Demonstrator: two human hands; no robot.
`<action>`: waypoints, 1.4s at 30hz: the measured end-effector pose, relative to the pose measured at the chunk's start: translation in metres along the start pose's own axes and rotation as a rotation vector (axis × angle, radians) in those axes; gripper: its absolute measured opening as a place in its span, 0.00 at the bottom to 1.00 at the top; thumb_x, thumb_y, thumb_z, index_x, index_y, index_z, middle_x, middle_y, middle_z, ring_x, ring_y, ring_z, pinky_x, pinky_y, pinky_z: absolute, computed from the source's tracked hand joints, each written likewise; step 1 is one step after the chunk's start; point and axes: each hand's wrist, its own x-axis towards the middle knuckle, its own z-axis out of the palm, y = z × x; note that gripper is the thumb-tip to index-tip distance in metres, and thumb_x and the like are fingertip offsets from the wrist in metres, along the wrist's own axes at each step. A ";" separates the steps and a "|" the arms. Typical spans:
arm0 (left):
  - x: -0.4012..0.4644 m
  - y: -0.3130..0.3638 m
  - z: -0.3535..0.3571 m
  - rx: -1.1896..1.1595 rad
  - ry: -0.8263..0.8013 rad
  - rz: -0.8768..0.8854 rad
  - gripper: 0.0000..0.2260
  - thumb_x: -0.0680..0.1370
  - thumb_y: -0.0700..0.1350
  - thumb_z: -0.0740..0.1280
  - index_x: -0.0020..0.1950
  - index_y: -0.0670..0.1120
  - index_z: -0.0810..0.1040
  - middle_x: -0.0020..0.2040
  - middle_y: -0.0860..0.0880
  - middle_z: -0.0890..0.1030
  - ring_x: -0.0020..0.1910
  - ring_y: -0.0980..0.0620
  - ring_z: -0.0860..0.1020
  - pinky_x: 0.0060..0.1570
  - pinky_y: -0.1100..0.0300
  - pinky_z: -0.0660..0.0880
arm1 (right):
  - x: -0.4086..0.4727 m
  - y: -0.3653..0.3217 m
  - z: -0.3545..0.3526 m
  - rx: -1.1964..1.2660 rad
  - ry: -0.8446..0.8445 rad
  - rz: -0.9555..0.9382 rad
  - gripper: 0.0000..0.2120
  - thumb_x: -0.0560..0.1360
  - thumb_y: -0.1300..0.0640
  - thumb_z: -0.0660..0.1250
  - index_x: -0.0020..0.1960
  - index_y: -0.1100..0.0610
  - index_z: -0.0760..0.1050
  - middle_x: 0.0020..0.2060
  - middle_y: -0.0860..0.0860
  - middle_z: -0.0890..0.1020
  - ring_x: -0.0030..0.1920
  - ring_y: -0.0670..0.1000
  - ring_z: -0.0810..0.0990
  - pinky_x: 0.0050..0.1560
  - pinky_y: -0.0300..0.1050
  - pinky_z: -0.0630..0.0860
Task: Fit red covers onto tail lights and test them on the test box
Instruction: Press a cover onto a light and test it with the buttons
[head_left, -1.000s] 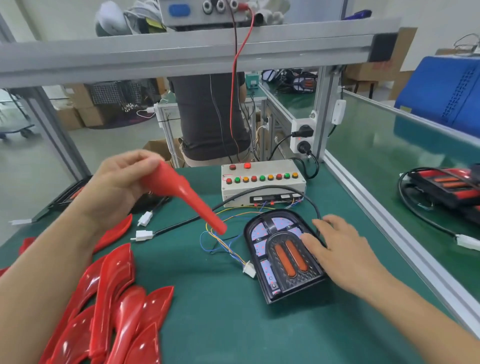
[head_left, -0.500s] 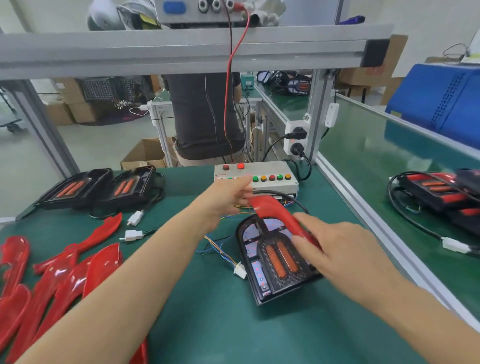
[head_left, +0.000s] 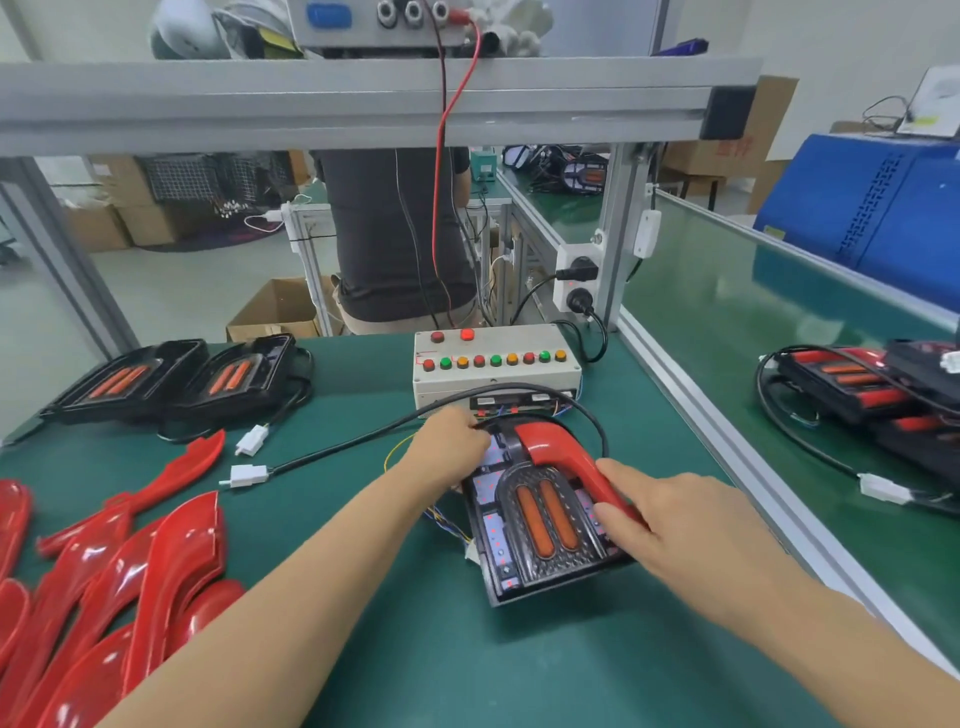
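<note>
Both hands (head_left: 452, 441) (head_left: 691, 525) on red cover (head_left: 558, 449) along tail light (head_left: 540, 525) right edge

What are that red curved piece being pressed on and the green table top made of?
The red cover looks like glossy moulded plastic: bright highlights run along its smooth curve. The table top looks like a matte green mat, perhaps rubber: flat, dull, no glare.

test box (head_left: 496, 366) behind tail light (head_left: 540, 525); loose covers (head_left: 130, 577) far left
</note>
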 end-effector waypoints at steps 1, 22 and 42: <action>0.000 0.002 0.001 -0.144 0.001 -0.041 0.13 0.74 0.34 0.58 0.31 0.45 0.63 0.29 0.45 0.66 0.29 0.46 0.64 0.27 0.59 0.61 | 0.000 0.000 0.001 0.000 -0.002 -0.003 0.18 0.80 0.39 0.48 0.65 0.42 0.65 0.30 0.46 0.70 0.35 0.51 0.70 0.40 0.46 0.70; -0.007 0.006 -0.004 -0.861 -0.189 -0.051 0.21 0.63 0.50 0.77 0.51 0.41 0.83 0.45 0.42 0.85 0.41 0.44 0.84 0.36 0.58 0.80 | 0.004 -0.003 0.010 1.277 -0.459 0.488 0.14 0.74 0.57 0.70 0.59 0.59 0.78 0.50 0.54 0.86 0.51 0.55 0.85 0.56 0.53 0.80; 0.001 -0.002 -0.007 -0.936 -0.280 -0.164 0.12 0.68 0.43 0.74 0.48 0.41 0.82 0.46 0.38 0.83 0.40 0.42 0.81 0.54 0.45 0.77 | 0.007 -0.007 0.014 1.348 -0.435 0.450 0.15 0.73 0.56 0.71 0.58 0.57 0.78 0.48 0.53 0.86 0.49 0.53 0.85 0.46 0.39 0.79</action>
